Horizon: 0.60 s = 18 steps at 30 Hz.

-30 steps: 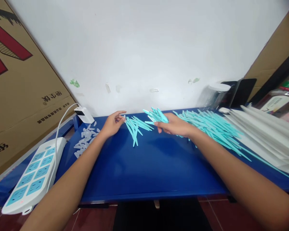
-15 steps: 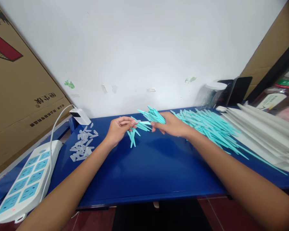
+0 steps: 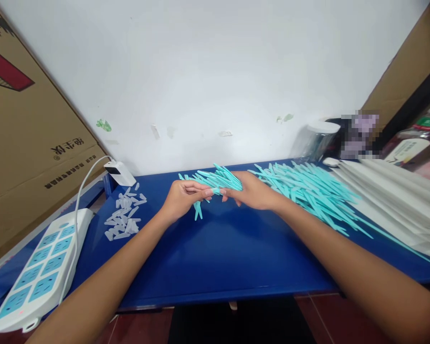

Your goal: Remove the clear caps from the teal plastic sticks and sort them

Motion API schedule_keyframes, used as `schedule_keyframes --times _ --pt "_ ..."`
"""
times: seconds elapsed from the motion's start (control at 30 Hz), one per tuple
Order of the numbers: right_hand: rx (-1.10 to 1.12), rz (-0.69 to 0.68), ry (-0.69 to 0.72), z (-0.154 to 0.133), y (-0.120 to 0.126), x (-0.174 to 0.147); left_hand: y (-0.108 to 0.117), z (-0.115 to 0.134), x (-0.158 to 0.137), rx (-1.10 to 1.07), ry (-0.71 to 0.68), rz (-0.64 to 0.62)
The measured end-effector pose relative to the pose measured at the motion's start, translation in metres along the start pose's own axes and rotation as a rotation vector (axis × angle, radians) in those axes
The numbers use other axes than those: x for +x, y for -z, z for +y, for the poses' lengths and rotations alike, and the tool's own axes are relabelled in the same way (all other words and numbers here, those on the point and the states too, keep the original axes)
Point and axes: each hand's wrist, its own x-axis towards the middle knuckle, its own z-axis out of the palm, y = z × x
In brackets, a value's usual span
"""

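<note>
The left hand [image 3: 182,198] has just come across to meet the right hand [image 3: 255,190], so that the fingertips of both now nearly touch at one teal stick [image 3: 216,190] held level between them. Half a second ago the left fingertips showed a small clear piece and stood a little apart from the right thumb; that piece can no longer be made out, and whether it is hidden in the pinch I cannot tell. For the work, this appears to mean that both hands now act on a single stick. The left hand is narrowed to a thumb-and-finger pinch on that stick's near end; the right hand is closed around a bundle of teal sticks [image 3: 225,177], its thumb pressing the same stick. Beneath and just behind the left hand lie loose teal sticks [image 3: 198,210], partly covered by it. Well to the left of that hand, clear pieces [image 3: 123,215] are scattered on the blue table [image 3: 215,253], with a power strip [image 3: 43,267] farther out. Behind the right wrist spreads a larger teal pile [image 3: 308,191], and beyond it, white sheets [image 3: 390,200].
</note>
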Motion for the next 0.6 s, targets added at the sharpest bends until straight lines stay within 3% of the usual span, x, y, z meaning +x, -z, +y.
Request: schedule_keyframes --times 0.17,0.43,0.5,0.6 --pt "0.012 0.042 -0.042 0.001 0.006 0.001 0.011 0.005 0.004 0.003 -0.011 0.055" --pt "-0.166 0.088 -0.078 -0.001 0.029 -0.001 0.024 0.003 0.01 0.052 0.0 0.098" --pt "-0.245 0.137 -0.113 -0.002 0.041 -0.004 0.035 0.007 0.012 0.225 -0.017 0.104" --pt "-0.45 0.232 -0.159 -0.001 0.067 -0.008 0.065 0.016 0.013 0.78 -0.077 0.199"
